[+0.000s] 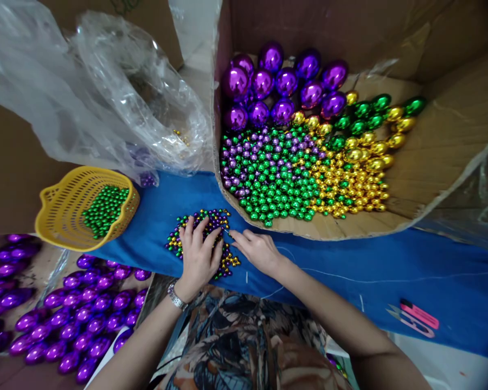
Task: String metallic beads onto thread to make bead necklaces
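A small pile of purple, green and gold beads (231,261) lies on the blue cloth (329,257) in front of me. My left hand (200,254) rests over the pile with its fingers spread, touching the beads. Just to its right, my right hand (258,250) is closed in a pinch at the pile's edge. From its fingertips sticks out a thin, needle-like piece (226,231), too small to make out fully. A white thread (350,279) runs across the cloth to the right of my right hand.
A large cardboard box (394,222) of purple, green and gold balls stands behind the cloth. On the left are a yellow basket (59,216) of green beads, a clear plastic bag (146,103) and many purple balls (83,314). Scissors (410,320) and a pink marker (421,314) lie at right.
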{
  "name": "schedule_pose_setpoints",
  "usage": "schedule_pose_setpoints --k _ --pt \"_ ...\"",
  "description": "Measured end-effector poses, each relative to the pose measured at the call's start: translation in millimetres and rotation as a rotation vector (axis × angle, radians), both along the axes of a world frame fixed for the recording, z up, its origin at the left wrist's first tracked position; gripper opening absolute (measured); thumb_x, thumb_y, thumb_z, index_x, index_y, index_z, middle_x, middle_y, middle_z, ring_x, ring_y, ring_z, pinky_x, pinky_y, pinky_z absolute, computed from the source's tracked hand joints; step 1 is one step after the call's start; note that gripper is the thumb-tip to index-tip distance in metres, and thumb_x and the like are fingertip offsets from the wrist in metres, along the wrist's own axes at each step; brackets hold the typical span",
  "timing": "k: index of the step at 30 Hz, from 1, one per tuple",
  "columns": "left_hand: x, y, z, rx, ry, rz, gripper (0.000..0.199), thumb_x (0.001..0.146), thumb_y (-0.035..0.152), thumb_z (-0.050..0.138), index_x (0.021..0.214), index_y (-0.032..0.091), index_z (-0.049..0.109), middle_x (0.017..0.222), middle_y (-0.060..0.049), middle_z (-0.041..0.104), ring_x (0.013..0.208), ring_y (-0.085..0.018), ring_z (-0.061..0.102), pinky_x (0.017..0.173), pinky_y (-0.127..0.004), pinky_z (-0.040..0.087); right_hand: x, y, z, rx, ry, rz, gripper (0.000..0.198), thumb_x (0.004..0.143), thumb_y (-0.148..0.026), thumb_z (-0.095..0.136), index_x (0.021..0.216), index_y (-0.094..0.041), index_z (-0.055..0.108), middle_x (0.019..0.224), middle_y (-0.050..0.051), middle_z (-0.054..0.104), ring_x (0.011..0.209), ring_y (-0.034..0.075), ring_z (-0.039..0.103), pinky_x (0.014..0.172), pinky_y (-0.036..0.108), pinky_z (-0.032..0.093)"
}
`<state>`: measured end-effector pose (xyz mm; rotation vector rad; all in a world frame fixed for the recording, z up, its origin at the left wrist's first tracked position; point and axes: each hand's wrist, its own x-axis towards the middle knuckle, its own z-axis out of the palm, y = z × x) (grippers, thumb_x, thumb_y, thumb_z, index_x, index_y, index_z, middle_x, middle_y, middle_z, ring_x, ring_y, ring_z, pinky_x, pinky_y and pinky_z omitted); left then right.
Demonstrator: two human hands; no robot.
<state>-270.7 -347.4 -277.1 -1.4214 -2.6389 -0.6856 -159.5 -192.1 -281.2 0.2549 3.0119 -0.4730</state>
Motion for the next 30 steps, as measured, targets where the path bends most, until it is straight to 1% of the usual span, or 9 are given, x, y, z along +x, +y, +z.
schedule_pose_setpoints --k 3,6,8,11,14,17,21,25,30 --pt "0 0 -1.2 -0.013 0.007 -0.011 0.029 0.086 0.024 0.058 0.115 0.024 0.063 0.137 -0.012 0.047 0.140 -0.036 0.021 0.111 -0.059 0.021 0 -1 0 0.043 -0.015 0.029 0.040 0.101 -0.042 0.033 0.136 -0.028 0.048 0.092 0.006 0.064 0.069 0.014 0.065 0.055 0.021 0.039" --pt "1 1 -0.7 -0.020 0.015 -0.029 0.027 0.086 0.024 0.058 0.111 0.025 0.065 0.136 -0.012 0.048 0.140 -0.037 0.022 0.109 -0.061 0.022 -1 -2 0 0.094 -0.027 0.056 0.042 0.102 -0.037 0.034 0.141 -0.026 0.042 0.091 0.007 0.062 0.064 0.013 0.063 0.052 0.021 0.039" --pt "2 1 0.6 -0.024 0.010 -0.044 0.024 0.086 0.024 0.058 0.109 0.025 0.066 0.136 -0.012 0.048 0.140 -0.038 0.022 0.109 -0.062 0.022 -2 -3 -2 0.106 -0.001 0.056 0.043 0.102 -0.038 0.033 0.142 -0.026 0.041 0.091 0.006 0.061 0.060 0.011 0.061 0.050 0.021 0.038" --pt "2 1 2.9 0.003 -0.001 -0.054 0.021 0.086 0.023 0.058 0.105 0.024 0.067 0.135 -0.012 0.049 0.140 -0.037 0.023 0.109 -0.061 0.022 1 -2 -6 0.077 0.085 0.044 0.043 0.101 -0.043 0.032 0.139 -0.027 0.046 0.092 0.005 0.060 0.059 0.009 0.060 0.049 0.020 0.039" --pt "1 2 4.2 0.040 -0.008 -0.043 0.018 0.086 0.022 0.058 0.102 0.022 0.066 0.133 -0.012 0.051 0.139 -0.035 0.025 0.110 -0.060 0.022 8 2 -10 0.016 0.166 0.000 0.040 0.101 -0.043 0.035 0.132 -0.028 0.054 0.090 0.003 0.060 0.062 0.009 0.060 0.053 0.018 0.042" --pt "-1 4 3.7 0.035 -0.003 -0.041 0.022 0.086 0.023 0.057 0.107 0.020 0.065 0.133 -0.012 0.051 0.139 -0.035 0.024 0.111 -0.060 0.023 14 4 -11 -0.030 0.202 -0.051 0.038 0.099 -0.042 0.039 0.128 -0.026 0.059 0.091 0.003 0.061 0.065 0.009 0.061 0.056 0.018 0.044" --pt "-2 8 1.3 -0.018 0.027 -0.048 0.031 0.086 0.024 0.057 0.117 0.023 0.062 0.138 -0.013 0.046 0.140 -0.036 0.020 0.111 -0.061 0.021 16 5 -11 -0.034 0.187 -0.066 0.037 0.098 -0.042 0.042 0.126 -0.025 0.060 0.093 0.005 0.063 0.068 0.010 0.063 0.057 0.018 0.045" --pt "-3 10 -1.8 -0.052 0.043 -0.047 0.032 0.086 0.025 0.057 0.117 0.025 0.063 0.140 -0.013 0.043 0.141 -0.038 0.019 0.110 -0.062 0.020 13 5 -11 -0.023 0.160 -0.091 0.038 0.098 -0.042 0.042 0.127 -0.025 0.060 0.094 0.006 0.064 0.070 0.012 0.064 0.059 0.019 0.046" --pt "-3 8 -4.1 -0.038 0.046 -0.048 0.032 0.086 0.024 0.058 0.117 0.025 0.063 0.139 -0.013 0.045 0.141 -0.037 0.020 0.111 -0.062 0.020 10 6 -9 0.004 0.129 -0.046 0.037 0.099 -0.042 0.041 0.127 -0.026 0.059 0.095 0.006 0.063 0.068 0.011 0.063 0.055 0.019 0.044"
